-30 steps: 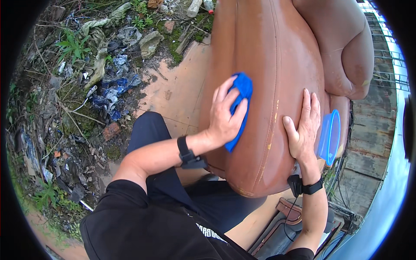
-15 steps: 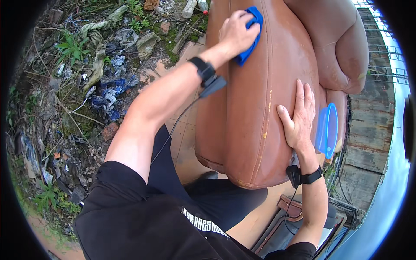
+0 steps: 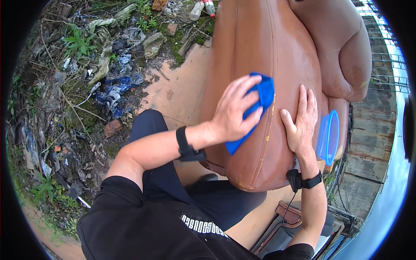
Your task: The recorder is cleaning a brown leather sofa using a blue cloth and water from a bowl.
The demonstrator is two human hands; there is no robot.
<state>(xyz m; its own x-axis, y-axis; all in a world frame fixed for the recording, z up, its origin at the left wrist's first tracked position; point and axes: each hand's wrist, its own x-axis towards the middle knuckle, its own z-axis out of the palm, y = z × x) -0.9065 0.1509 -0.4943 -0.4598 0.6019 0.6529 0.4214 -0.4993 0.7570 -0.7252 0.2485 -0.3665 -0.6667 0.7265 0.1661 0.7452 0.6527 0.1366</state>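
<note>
My left hand [image 3: 237, 108] presses a blue cloth [image 3: 264, 92] against the worn brown leather of a sofa [image 3: 255, 47]. Its fingers curl over the cloth, and a corner of it hangs out below the palm. To the right, past a stitched seam with yellowish scuffs, my right hand [image 3: 301, 125] lies flat on the same leather, fingers stretched out and holding nothing. Both wrists wear black straps with small devices. Close beside my right hand is a translucent blue plastic tub [image 3: 328, 138], tilted so its rim faces right.
Rubble, weeds and scraps of plastic [image 3: 113, 93] cover the ground on the left, with plastic bottles [image 3: 197, 11] at the far side. A rusty, weathered surface [image 3: 368, 130] runs along the right. A dark grey and brown padded piece [image 3: 277, 229] lies near my right forearm.
My left hand has drawn the blue cloth toward me and slightly right, down along the sofa leather. My right hand stays in place on the leather.
</note>
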